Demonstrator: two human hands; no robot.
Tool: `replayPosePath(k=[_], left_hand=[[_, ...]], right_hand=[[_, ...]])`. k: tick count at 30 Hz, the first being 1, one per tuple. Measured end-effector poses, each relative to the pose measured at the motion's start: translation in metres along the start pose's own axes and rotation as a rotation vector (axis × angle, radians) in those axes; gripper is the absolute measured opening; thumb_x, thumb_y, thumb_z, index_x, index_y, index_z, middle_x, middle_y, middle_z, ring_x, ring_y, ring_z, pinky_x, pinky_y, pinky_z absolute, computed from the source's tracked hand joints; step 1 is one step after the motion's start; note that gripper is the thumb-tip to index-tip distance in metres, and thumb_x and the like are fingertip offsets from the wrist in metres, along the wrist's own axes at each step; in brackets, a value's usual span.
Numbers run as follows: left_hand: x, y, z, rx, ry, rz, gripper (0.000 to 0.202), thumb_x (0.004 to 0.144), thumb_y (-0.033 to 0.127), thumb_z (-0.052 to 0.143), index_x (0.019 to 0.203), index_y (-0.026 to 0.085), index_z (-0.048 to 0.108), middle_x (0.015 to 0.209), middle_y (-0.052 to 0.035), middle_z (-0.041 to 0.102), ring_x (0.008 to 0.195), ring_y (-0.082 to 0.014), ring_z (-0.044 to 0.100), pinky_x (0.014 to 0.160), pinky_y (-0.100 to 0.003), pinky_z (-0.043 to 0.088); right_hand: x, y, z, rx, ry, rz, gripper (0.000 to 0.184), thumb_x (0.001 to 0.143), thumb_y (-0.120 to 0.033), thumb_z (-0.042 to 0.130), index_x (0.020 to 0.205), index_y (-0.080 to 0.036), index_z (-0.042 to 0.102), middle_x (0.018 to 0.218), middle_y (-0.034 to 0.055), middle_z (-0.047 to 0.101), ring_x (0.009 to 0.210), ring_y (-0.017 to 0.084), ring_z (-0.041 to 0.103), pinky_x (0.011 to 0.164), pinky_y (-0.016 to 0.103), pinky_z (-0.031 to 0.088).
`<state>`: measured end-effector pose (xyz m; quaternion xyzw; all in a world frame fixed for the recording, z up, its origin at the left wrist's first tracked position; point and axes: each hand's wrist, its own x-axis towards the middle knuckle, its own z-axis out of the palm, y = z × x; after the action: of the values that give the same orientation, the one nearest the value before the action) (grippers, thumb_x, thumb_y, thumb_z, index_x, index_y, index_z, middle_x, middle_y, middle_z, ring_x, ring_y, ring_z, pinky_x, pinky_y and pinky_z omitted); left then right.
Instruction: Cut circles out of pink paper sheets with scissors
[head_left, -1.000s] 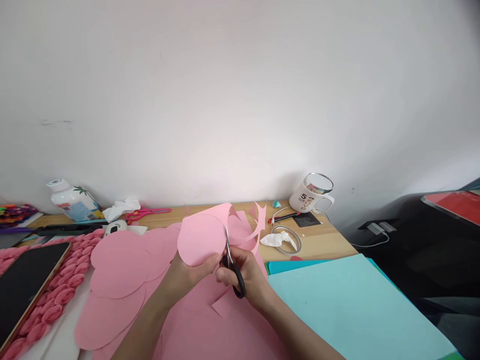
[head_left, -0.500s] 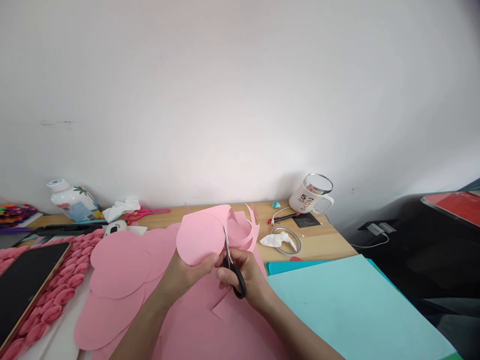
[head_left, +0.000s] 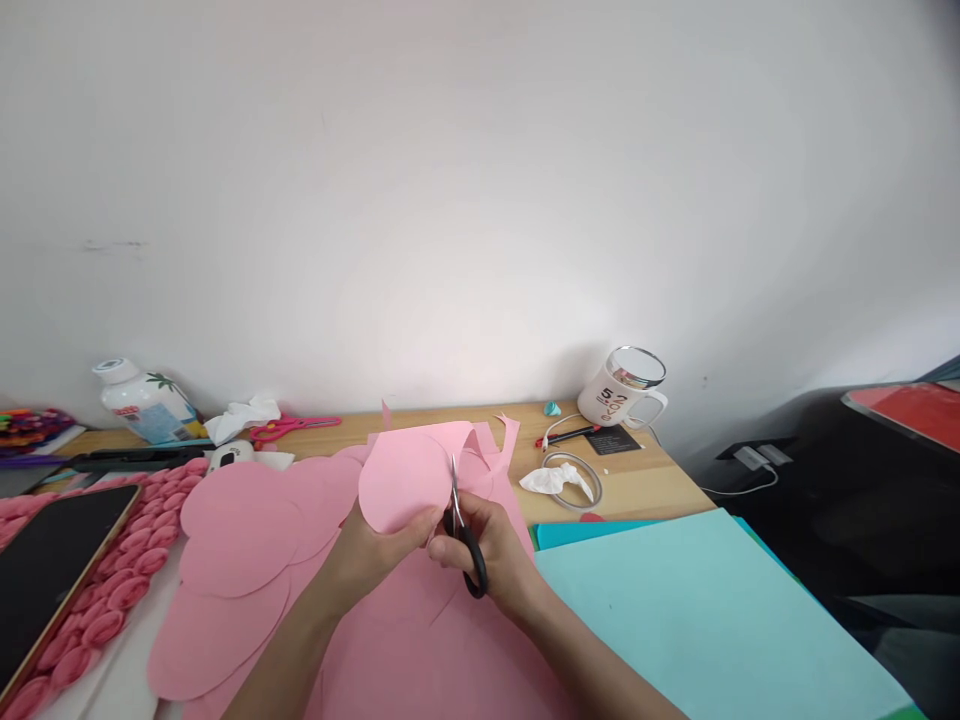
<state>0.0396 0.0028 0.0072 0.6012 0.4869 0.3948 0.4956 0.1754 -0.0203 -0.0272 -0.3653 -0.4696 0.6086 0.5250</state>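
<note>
My left hand pinches a sheet of pink paper at its lower edge, thumb on top. The sheet has a rounded outline along its left and lower sides, and a strip curls off its right side. In my right hand are scissors with black handles, their metal blades pointing up at the paper's right edge. Beneath both hands lie larger pink sheets. Several pink rounded cut-outs overlap in a pile to the left.
Light blue sheets lie at the right. Behind them stand a white mug, a coiled cable and a crumpled tissue. Pink scissors and a white bottle sit back left; a phone rests on pink knitting.
The pink paper has shifted slightly right and turned a little in my left hand. Its loose strip has moved, and the scissors' blades look closer together.
</note>
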Motion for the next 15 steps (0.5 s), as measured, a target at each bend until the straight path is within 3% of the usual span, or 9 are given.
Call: replayPosePath(k=[5,15], left_hand=[[-0.0003,-0.0001,0.0002,0.006,0.015,0.005,0.039,0.066,0.043,0.064,0.097,0.020,0.063,0.093,-0.0086,0.070,0.091,-0.0281,0.064,0.075,-0.038,0.054],[0.0016,0.0035,-0.0011,-0.045,-0.052,0.061,0.017,0.069,0.035,0.061,0.071,0.019,0.060,0.075,-0.0053,0.068,0.079,-0.0240,0.063,0.061,-0.031,0.052]], right_hand=[[-0.0005,-0.0009,-0.0006,-0.001,-0.012,-0.023,0.034,0.057,-0.040,0.079,0.068,-0.018,0.056,0.054,-0.0062,0.043,0.049,0.008,0.032,0.047,0.021,0.028],[-0.0005,0.0018,-0.0024,-0.019,0.004,-0.012,0.034,0.058,-0.043,0.078,0.069,-0.018,0.057,0.053,-0.0047,0.050,0.046,0.009,0.037,0.046,0.022,0.033]])
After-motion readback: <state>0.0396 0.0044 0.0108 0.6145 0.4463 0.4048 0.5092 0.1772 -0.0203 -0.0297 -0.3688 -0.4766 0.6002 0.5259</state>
